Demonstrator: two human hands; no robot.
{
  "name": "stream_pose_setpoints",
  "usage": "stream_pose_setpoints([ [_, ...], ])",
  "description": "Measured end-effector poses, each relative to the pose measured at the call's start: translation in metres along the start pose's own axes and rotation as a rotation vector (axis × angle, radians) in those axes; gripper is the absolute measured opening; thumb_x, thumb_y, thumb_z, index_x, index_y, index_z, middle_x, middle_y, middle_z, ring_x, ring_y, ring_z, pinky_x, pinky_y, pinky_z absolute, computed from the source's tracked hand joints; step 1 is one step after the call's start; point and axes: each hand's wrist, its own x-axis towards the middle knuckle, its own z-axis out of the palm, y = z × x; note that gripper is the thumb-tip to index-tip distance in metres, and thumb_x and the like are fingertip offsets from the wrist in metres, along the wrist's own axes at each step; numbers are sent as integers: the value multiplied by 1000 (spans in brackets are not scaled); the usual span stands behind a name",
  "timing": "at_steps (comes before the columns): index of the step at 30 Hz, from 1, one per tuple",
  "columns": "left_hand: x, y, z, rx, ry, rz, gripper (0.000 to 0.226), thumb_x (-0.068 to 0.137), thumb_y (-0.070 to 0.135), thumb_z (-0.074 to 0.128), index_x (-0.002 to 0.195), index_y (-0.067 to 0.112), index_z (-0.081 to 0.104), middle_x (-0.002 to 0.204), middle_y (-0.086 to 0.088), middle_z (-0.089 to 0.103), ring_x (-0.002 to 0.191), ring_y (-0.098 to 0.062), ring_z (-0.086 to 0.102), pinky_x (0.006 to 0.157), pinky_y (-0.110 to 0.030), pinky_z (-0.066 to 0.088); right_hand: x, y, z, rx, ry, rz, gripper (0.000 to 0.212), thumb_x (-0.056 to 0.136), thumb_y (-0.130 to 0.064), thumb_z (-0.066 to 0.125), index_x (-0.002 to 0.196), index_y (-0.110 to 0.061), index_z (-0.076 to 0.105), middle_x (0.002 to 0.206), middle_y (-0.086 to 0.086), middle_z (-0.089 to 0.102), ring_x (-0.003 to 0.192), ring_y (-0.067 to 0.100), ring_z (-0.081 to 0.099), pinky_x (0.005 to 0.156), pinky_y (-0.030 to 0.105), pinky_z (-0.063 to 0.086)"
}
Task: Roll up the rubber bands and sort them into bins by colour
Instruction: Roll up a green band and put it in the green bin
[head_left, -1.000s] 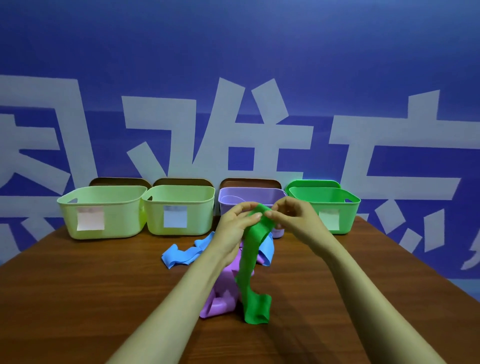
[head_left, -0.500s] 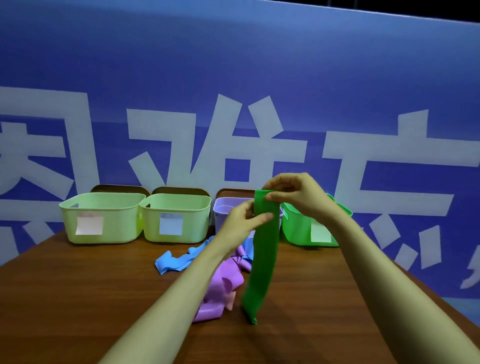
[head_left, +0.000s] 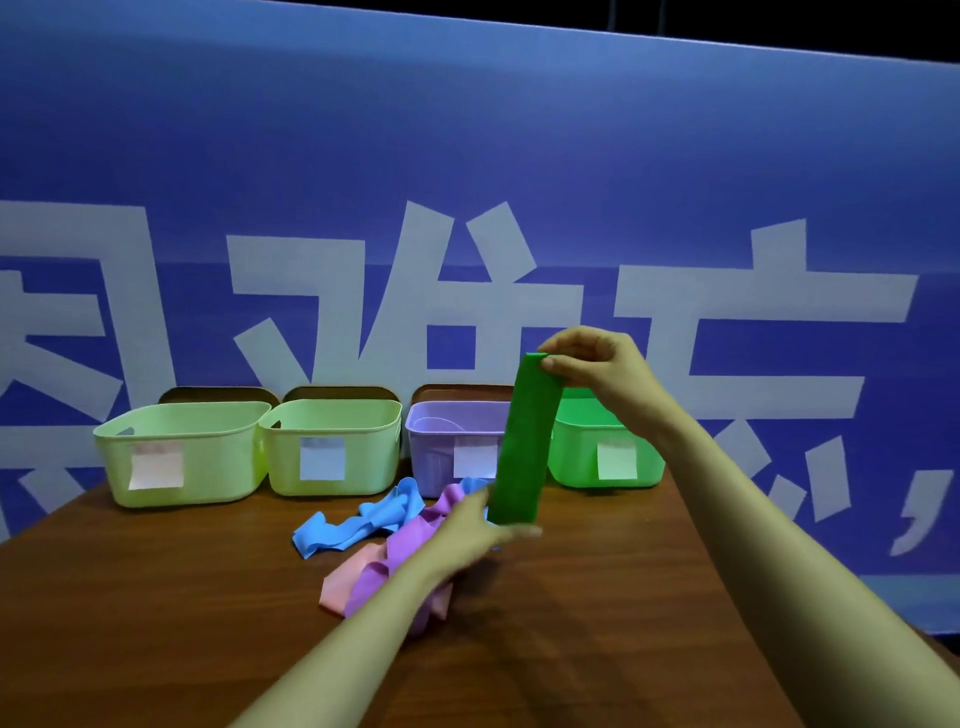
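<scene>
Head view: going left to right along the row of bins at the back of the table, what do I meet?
Pale green bin with pinkish label, pale green bin with bluish label, purple bin, green bin.

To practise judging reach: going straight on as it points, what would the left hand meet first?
Probably the lower end of the green band, just beyond the left hand; blur hides any contact.

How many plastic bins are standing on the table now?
4, in a row at the table's far side: leftmost pale green bin, second pale green bin, purple bin, and bright green bin, partly behind the green band.
</scene>
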Motion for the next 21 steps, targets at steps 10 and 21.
stream_pose_setpoints([
  [10,-15,67,-17,-46,5,171,21,82,14,73,102,11,71,94,-3,74,86,-14,71,74,-26,57,-18,-11,-1,-37,-58,17,11,86,-2,66,90,-12,68,77,-8,72,72,2,66,64,16,51],
  [21,-6,-9,-7,-281,1,-198,58,81,39,71,125,6,56,115,-4,67,108,-15,63,99,-29,48,-47,114,50,129,-121,398,15,85,3,65,85,-12,64,64,-11,68,60,-4,60,54,12,45],
])
